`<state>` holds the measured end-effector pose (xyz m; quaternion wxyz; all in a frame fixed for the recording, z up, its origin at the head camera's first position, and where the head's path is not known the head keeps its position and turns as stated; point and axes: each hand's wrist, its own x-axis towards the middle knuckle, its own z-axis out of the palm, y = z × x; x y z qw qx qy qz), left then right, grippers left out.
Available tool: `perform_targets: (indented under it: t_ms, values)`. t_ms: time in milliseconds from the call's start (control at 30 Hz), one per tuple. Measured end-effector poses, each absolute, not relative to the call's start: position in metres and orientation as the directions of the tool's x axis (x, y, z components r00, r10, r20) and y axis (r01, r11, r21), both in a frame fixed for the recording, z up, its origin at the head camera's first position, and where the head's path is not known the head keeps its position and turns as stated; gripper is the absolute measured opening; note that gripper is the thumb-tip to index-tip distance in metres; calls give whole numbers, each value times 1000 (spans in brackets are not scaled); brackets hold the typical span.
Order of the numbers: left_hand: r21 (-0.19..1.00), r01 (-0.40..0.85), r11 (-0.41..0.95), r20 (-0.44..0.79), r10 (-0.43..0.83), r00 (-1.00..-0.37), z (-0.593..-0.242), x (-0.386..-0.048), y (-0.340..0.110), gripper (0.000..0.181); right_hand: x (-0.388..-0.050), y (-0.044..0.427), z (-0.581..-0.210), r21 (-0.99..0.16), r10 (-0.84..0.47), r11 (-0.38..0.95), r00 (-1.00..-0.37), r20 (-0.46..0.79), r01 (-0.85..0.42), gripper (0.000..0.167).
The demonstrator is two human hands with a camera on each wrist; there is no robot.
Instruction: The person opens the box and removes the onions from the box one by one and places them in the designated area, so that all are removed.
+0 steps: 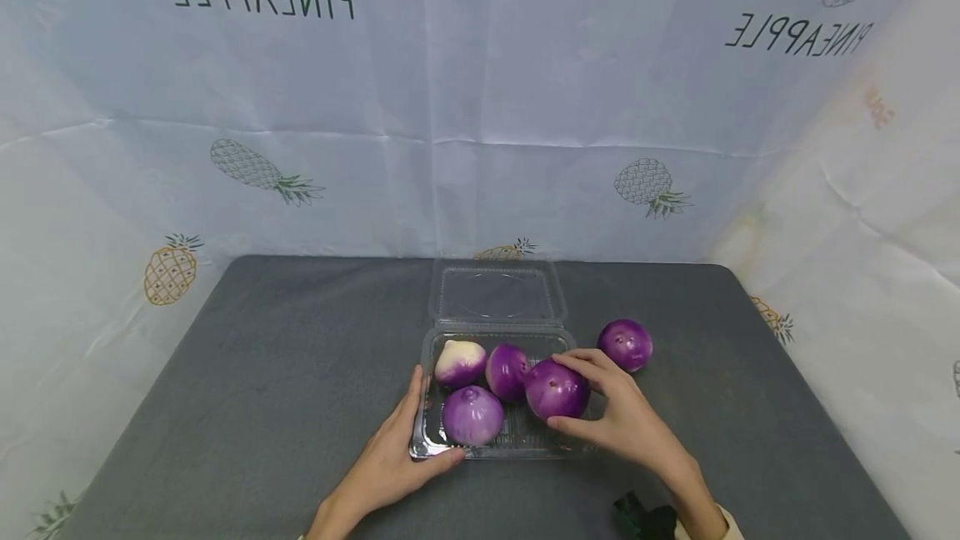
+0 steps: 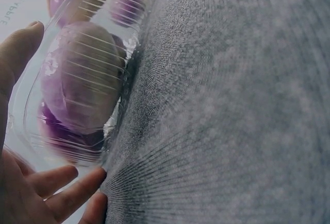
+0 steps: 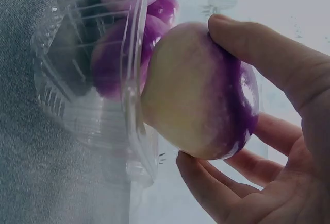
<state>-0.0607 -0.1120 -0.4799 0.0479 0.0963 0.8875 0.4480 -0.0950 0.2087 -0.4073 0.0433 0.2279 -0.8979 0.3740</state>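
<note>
Onion is gripped between the curled fingers and thumb of the right hand, directly above the right end of the clear container; three onions are seated leftward. The left hand, fingers extended, is rested against the container's left side.

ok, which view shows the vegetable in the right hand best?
Right wrist: the held vegetable sits large in frame, pale and purple parts both visible. Head shows it smaller, mostly its purple side. Left wrist appears to catch only a cropped part at the top edge.
</note>
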Motion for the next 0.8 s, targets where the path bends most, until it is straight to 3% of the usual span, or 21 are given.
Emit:
perform_targets:
  t_ms: [800]
  values:
    - [803,126,582,1,211,-978,-480,-61,-111,124,-95,234,-404,-601,-211,685,-903,375,-410,73]
